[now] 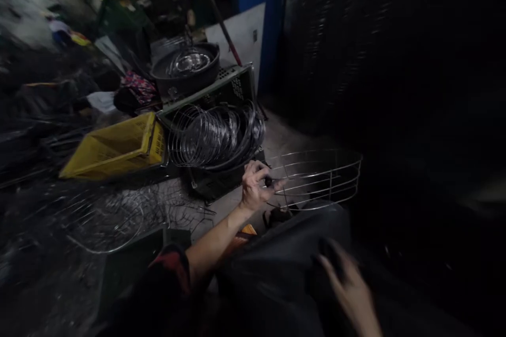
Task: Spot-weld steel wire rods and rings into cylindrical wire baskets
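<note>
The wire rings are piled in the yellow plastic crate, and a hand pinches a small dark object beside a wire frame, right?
Not quite: the head view shows the wire rings on a dark crate, not in the yellow plastic crate beside them. The hand does pinch a small dark object beside the wire frame.

Coiled wire hoops (215,137) on a crate (213,181), a plastic basket (113,147) to their left, a round tub (185,84) behind.
</note>
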A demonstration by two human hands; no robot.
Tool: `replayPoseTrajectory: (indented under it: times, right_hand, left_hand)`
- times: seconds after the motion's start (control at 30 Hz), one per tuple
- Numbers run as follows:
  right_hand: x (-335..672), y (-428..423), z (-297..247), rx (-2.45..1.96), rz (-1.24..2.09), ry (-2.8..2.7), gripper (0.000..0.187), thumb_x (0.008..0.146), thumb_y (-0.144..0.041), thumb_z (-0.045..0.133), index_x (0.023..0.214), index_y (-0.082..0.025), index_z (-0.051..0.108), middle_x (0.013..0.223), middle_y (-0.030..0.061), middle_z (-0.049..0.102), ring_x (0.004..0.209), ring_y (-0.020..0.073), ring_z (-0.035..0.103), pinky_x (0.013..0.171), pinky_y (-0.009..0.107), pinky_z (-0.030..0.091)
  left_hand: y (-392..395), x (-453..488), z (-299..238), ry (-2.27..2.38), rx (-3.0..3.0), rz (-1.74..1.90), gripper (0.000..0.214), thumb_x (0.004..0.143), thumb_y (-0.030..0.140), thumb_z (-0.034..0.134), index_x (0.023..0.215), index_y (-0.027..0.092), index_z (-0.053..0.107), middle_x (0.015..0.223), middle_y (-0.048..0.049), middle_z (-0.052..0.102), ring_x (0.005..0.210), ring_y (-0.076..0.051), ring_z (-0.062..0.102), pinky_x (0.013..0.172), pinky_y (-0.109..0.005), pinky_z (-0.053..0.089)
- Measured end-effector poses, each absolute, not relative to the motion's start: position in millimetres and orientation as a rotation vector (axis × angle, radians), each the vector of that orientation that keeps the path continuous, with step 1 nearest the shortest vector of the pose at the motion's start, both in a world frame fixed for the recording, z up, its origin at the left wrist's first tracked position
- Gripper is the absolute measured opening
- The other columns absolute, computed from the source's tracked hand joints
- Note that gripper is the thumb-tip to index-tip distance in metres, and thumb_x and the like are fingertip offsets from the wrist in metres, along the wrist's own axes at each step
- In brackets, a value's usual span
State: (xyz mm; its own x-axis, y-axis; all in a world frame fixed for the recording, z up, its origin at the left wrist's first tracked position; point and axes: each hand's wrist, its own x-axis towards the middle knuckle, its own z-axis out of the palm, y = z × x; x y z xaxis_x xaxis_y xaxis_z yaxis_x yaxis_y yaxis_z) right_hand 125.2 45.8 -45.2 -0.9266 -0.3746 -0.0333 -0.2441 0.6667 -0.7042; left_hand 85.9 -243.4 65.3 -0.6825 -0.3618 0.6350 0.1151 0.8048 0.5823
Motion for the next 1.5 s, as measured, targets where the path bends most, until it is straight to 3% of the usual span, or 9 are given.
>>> replayPoseTrajectory:
  times: [0.13,0.33,0.57,0.67,0.77,0.87,1.03,1.17,1.5]
  right_hand:
    - [160.4,55.0,-57.2,-0.682,-0.755,2.873,0.044,0.094,-0.043,0.043,0.131,-0.024,0.058,0.135,0.011,0.057,0.121,0.027,0.056,0.097,0.043,0.048]
    - [244.4,127.7,-56.7,-0.039,-0.298,3.242,0.036,0.095,-0.028,0.045,0.126,-0.019,0.062,0.138,0.0127,0.054,0.133,0.0292,0.043,0.111,0.05,0.029]
    - [277.3,140.0,-41.9,0.483,-1.125,3.32,0.027,0.095,-0.026,0.043,0.108,-0.022,0.067,0.104,0.006,0.071,0.104,0.0185,0.064,0.093,0.036,0.049]
    - [247.8,209.8,-10.9,1.113,-1.143,3.388,0.027,0.093,-0.032,0.046,0.109,-0.022,0.065,0.104,0.0079,0.07,0.098,0.0201,0.065,0.088,0.036,0.051]
    - [207.6,295.8,21.2,1.383,-0.75,3.444,0.03,0.092,-0.034,0.046,0.11,-0.018,0.065,0.11,0.0113,0.068,0.104,0.0229,0.062,0.095,0.037,0.047]
    - [154.3,365.3,33.6,1.257,-0.408,3.147,0.035,0.093,-0.032,0.046,0.119,-0.014,0.062,0.12,0.0141,0.065,0.114,0.0233,0.058,0.1,0.035,0.043]
    - [89.9,412.1,15.7,0.859,-0.247,2.594,0.042,0.077,-0.023,0.071,0.117,-0.01,0.066,0.118,0.0175,0.067,0.11,0.0264,0.062,0.091,0.03,0.046]
    - [84.2,417.2,-2.0,0.772,-0.207,2.541,0.037,0.082,-0.021,0.065,0.118,-0.01,0.066,0.121,0.0195,0.065,0.109,0.026,0.062,0.089,0.028,0.046]
    - [88.7,409.8,6.7,0.919,-0.243,2.601,0.036,0.084,-0.027,0.062,0.118,-0.015,0.066,0.12,0.0177,0.065,0.109,0.0251,0.062,0.086,0.029,0.045]
  left_hand:
    - [-208.8,104.6,79.8,-2.25,-0.121,-1.1,0.036,0.08,0.048,0.062,0.06,0.019,0.052,0.072,-0.0033,0.06,0.072,-0.016,0.056,0.074,-0.032,0.044]
    - [-144.4,44.9,34.0,-2.408,-0.686,-1.54,0.036,0.081,0.044,0.057,0.057,0.019,0.05,0.069,-0.0033,0.062,0.071,-0.016,0.06,0.08,-0.032,0.048]
    - [-108.1,34.7,-19.4,-2.564,-0.613,-1.556,0.034,0.09,0.04,0.046,0.073,0.016,0.061,0.079,-0.005,0.066,0.082,-0.019,0.063,0.082,-0.033,0.048]
    - [-111.9,32.4,-30.4,-2.58,-0.575,-1.471,0.036,0.089,0.045,0.046,0.101,0.016,0.063,0.102,-0.009,0.065,0.101,-0.024,0.061,0.094,-0.04,0.046]
    - [-115.5,35.9,-28.3,-2.604,-1.103,-1.247,0.072,0.08,0.059,0.054,0.136,0.016,0.044,0.13,-0.0162,0.052,0.122,-0.034,0.049,0.103,-0.054,0.038]
    - [-118.0,39.3,-20.7,-2.635,-1.422,-0.79,0.102,0.066,0.061,0.067,0.148,0.017,0.026,0.134,-0.0194,0.045,0.123,-0.041,0.045,0.1,-0.062,0.038]
    - [-124.1,34.3,-8.8,-2.444,-1.512,-0.695,0.085,0.074,0.044,0.069,0.145,0.024,0.027,0.113,-0.0111,0.056,0.103,-0.032,0.06,0.099,-0.063,0.042]
    - [-124.0,24.8,-9.2,-2.372,-1.482,-0.732,0.083,0.074,0.043,0.071,0.142,0.024,0.028,0.108,-0.0081,0.059,0.094,-0.028,0.064,0.103,-0.066,0.038]
    - [-117.5,23.3,-24.3,-2.494,-1.376,-0.723,0.079,0.075,0.038,0.069,0.142,0.028,0.029,0.129,-0.014,0.049,0.122,-0.038,0.051,0.103,-0.068,0.036]
